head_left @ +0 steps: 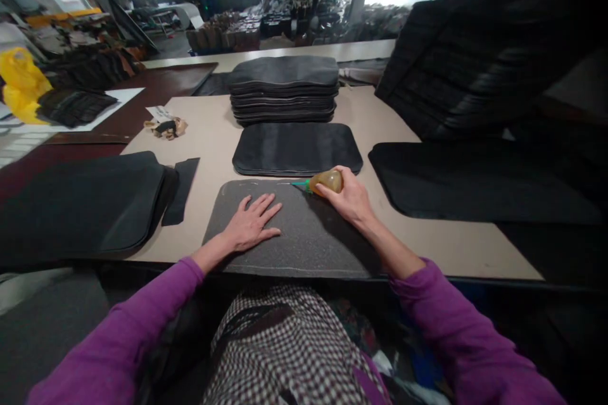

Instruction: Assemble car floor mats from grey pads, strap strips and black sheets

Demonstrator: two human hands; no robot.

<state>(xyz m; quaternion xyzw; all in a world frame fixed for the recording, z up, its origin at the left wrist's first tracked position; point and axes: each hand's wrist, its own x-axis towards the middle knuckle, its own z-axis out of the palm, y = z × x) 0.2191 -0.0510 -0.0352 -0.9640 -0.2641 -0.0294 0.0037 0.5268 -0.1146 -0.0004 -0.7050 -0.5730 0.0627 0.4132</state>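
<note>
My left hand (pixel 251 223) lies flat with spread fingers on a dark grey mat (pixel 304 247) at the table's front edge. In my right hand (pixel 350 197) is a squeeze bottle (pixel 329 182) of amber liquid, tilted sideways. Its thin green nozzle points left, with the tip at the mat's far edge. A pale line of liquid runs along that edge to the left of the tip, and another faint line shows near the front edge. Just beyond lies a low pile of black mats (pixel 297 147) with rounded corners.
A taller stack of black mats (pixel 284 90) stands behind. Black sheets (pixel 80 202) and a narrow black strip (pixel 181 192) lie left. More black pieces (pixel 456 180) lie right, before a high leaning stack (pixel 456 69). A crumpled brown scrap (pixel 166 128) rests at the back left.
</note>
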